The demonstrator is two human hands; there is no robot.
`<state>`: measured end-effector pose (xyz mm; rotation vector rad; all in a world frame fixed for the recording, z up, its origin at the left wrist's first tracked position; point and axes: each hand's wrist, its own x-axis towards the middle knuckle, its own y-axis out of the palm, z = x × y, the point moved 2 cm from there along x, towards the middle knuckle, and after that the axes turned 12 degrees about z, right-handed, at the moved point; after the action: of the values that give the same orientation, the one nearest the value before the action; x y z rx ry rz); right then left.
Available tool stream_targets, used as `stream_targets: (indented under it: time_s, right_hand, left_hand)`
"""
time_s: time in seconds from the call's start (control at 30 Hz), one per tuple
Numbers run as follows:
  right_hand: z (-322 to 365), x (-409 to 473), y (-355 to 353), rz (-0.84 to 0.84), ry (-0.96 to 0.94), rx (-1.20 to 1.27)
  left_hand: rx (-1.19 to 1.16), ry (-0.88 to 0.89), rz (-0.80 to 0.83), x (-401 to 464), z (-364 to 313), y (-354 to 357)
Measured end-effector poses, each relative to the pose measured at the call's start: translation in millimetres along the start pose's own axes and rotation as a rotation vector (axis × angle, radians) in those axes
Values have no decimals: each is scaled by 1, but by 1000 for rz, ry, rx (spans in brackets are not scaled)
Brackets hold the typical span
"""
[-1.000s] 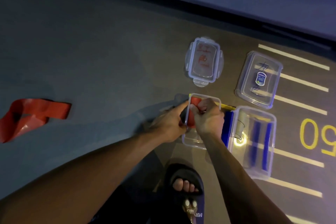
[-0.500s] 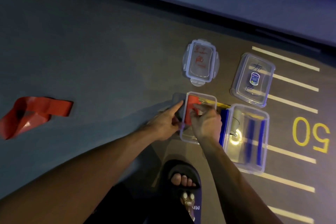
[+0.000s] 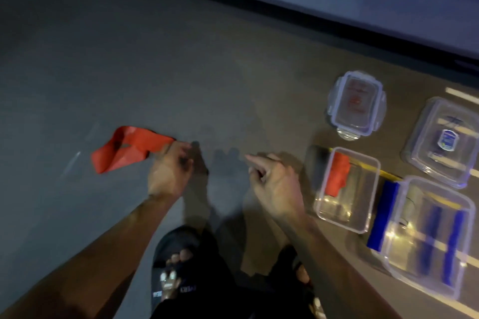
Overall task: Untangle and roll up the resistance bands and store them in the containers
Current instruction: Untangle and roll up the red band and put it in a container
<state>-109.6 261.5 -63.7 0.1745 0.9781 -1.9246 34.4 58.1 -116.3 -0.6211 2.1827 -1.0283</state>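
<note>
Inside small container [image 3: 344, 215] — red roll [image 3: 337, 176] (upright)

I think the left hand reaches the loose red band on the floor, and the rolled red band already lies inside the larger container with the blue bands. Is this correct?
Not quite. The left hand does reach the loose red band on the floor, but the rolled red band lies in the smaller container, not the larger container with the blue bands. The head view shows this.
</note>
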Motion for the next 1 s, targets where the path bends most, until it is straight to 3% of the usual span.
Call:
stream_targets:
  time_s: [0.1, 0.33, 0.5, 0.63, 0.77, 1.0]
  right_hand:
    - [11, 13, 14, 46, -46, 3]
    - [12, 21, 26, 105, -42, -24]
    - [7, 14, 18, 81, -27, -37]
    - [12, -5, -1, 62, -45, -34]
    - [35, -30, -49, 0, -74, -54]
    - [148, -105, -157, 57, -270, -178]
  left_hand:
    - [160, -134, -61, 3, 31, -20]
    - [11, -346, -50, 20, 35, -22]
    - [91, -341, -14, 34, 36, -28]
    - [114, -101, 31, 28, 15, -61]
    - [113, 83, 162, 6, -36, -137]
    - [226, 468, 130, -91, -156, -277]
